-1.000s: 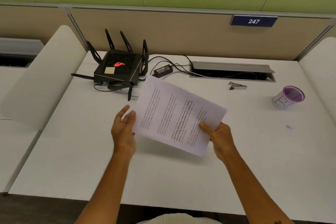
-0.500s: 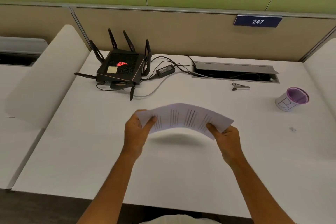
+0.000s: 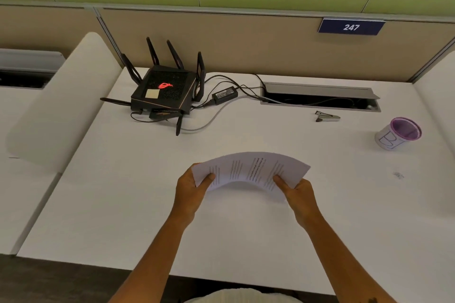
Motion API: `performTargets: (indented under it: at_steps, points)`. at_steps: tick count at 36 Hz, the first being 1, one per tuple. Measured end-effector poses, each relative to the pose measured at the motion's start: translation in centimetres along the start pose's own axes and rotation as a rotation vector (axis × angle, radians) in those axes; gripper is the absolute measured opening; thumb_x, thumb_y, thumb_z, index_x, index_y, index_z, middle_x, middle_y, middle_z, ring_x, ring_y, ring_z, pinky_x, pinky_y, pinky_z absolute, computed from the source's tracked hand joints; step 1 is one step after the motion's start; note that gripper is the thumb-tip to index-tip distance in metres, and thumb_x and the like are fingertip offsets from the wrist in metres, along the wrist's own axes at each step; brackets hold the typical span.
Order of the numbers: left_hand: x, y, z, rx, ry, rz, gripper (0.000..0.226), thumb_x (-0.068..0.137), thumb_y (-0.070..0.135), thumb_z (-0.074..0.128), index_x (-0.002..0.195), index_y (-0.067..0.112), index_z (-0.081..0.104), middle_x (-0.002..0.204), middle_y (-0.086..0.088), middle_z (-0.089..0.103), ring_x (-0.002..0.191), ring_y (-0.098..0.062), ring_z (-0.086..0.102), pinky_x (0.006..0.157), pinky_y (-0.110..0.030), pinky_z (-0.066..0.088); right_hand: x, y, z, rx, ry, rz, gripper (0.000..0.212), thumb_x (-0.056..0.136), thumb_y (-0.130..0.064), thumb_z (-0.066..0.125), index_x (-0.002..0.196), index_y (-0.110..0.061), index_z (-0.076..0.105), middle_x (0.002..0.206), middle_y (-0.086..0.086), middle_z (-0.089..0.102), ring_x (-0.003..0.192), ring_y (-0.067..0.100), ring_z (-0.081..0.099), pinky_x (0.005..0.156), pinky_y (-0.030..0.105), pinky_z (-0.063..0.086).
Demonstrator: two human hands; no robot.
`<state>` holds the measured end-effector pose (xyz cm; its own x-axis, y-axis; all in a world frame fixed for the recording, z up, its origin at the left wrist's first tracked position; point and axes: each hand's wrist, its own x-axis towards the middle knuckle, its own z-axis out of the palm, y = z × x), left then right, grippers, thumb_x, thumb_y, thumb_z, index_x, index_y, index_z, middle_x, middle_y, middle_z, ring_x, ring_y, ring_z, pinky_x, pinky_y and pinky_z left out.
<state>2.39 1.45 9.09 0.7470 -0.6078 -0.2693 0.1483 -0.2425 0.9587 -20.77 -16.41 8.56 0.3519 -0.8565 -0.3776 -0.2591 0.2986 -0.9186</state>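
A white printed sheet of paper arches upward above the middle of the white desk, near-edge-on to the camera. My left hand pinches its left end, thumb on top. My right hand pinches its right end the same way. The fingers under the sheet are hidden.
A black router with several antennas sits at the back left, wired to a power brick and a cable hatch. A small stapler lies by the hatch. A purple-rimmed cup stands at the right. Curved dividers flank the desk.
A second ago only my right hand held the flat, tilted sheet and my left hand was open beside it. Both hands now pinch it, bowed into an arch and lowered.
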Motion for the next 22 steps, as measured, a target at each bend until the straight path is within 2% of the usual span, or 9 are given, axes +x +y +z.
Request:
performTargets:
  at_steps: [2, 5, 7, 9, 11, 13, 16, 19, 22]
  points:
    - [0.0, -0.3, 0.2, 0.02, 0.011, -0.038, 0.029, 0.098, 0.019, 0.08, 0.123, 0.026, 0.068, 0.111, 0.014, 0.074, 0.102, -0.006, 0.072, 0.075, -0.009, 0.061, 0.2, 0.3, 0.0, -0.027, -0.004, 0.022, 0.022, 0.09, -0.024, 0.082, 0.11, -0.024, 0.073, 0.102, -0.008, 0.079, 0.096, 0.013, 0.075, 0.063, 0.013, 0.058]
    - [0.3, -0.2, 0.0, 0.024, 0.019, -0.05, 0.015, 0.101, 0.023, 0.076, 0.115, 0.028, 0.073, 0.101, 0.018, 0.079, 0.097, -0.008, 0.075, 0.071, -0.011, 0.061, 0.4, -0.1, -0.7, -0.046, -0.026, 0.012, 0.017, 0.088, -0.028, 0.084, 0.103, -0.03, 0.076, 0.095, -0.012, 0.082, 0.091, 0.01, 0.078, 0.065, 0.016, 0.06]
    - [0.4, 0.1, -0.5, 0.01, 0.026, -0.055, 0.009, 0.101, 0.027, 0.076, 0.107, 0.034, 0.076, 0.092, 0.02, 0.082, 0.09, -0.005, 0.078, 0.068, -0.013, 0.06, 0.6, -0.6, -1.4, -0.043, -0.08, -0.005, 0.02, 0.087, -0.031, 0.084, 0.106, -0.028, 0.079, 0.099, -0.01, 0.083, 0.092, 0.013, 0.079, 0.074, 0.025, 0.064]
    - [0.5, 0.2, -1.1, 0.0, 0.058, -0.055, 0.006, 0.101, 0.031, 0.075, 0.104, 0.036, 0.076, 0.092, 0.026, 0.082, 0.087, -0.005, 0.079, 0.065, -0.014, 0.06, 0.8, -1.2, -2.2, -0.026, -0.142, -0.013, 0.027, 0.088, -0.033, 0.082, 0.113, -0.021, 0.08, 0.106, -0.003, 0.082, 0.097, 0.019, 0.08, 0.085, 0.038, 0.065]
    - [0.6, 0.2, -1.9, -0.044, 0.109, -0.049, 0.004, 0.101, 0.03, 0.076, 0.102, 0.033, 0.077, 0.095, 0.024, 0.083, 0.089, -0.01, 0.08, 0.064, -0.016, 0.061, 0.9, -1.9, -2.8, 0.027, -0.203, -0.011, 0.031, 0.09, -0.033, 0.079, 0.117, -0.018, 0.079, 0.112, 0.003, 0.081, 0.105, 0.026, 0.078, 0.089, 0.044, 0.063]
    - [0.5, 0.1, -2.6, -0.143, 0.155, -0.054, 0.006, 0.1, 0.028, 0.077, 0.103, 0.033, 0.079, 0.101, 0.018, 0.084, 0.094, -0.01, 0.081, 0.067, -0.018, 0.062, 0.7, -2.4, -2.9, 0.119, -0.257, 0.01, 0.038, 0.088, -0.035, 0.079, 0.12, -0.015, 0.077, 0.117, 0.009, 0.079, 0.112, 0.034, 0.075, 0.089, 0.044, 0.064]
    - [-0.3, 0.2, -2.7, -0.338, 0.186, -0.081, 0.02, 0.099, 0.027, 0.077, 0.118, 0.034, 0.078, 0.117, 0.014, 0.083, 0.104, -0.005, 0.079, 0.077, -0.02, 0.064, 0.2, -3.0, -2.2, 0.307, -0.358, 0.046, 0.051, 0.088, -0.038, 0.082, 0.13, -0.01, 0.072, 0.128, 0.019, 0.073, 0.118, 0.041, 0.071, 0.095, 0.051, 0.062]
    - [-1.3, 0.6, -1.8, -0.512, 0.191, -0.118, 0.03, 0.094, 0.03, 0.078, 0.124, 0.034, 0.077, 0.123, 0.011, 0.082, 0.108, -0.007, 0.079, 0.078, -0.022, 0.065, -0.5, -3.6, -0.6, 0.417, -0.421, 0.028, 0.053, 0.093, -0.036, 0.079, 0.138, -0.013, 0.066, 0.139, 0.017, 0.067, 0.128, 0.037, 0.066, 0.1, 0.054, 0.058]
    - [-2.4, 0.7, -0.2, -0.662, 0.141, -0.158, 0.038, 0.092, 0.029, 0.077, 0.129, 0.034, 0.075, 0.129, 0.006, 0.081, 0.114, -0.013, 0.079, 0.083, -0.027, 0.066, -1.3, -4.3, 1.7, 0.463, -0.418, -0.005, 0.05, 0.094, -0.032, 0.078, 0.14, -0.016, 0.065, 0.142, 0.014, 0.066, 0.129, 0.035, 0.065, 0.101, 0.052, 0.058]
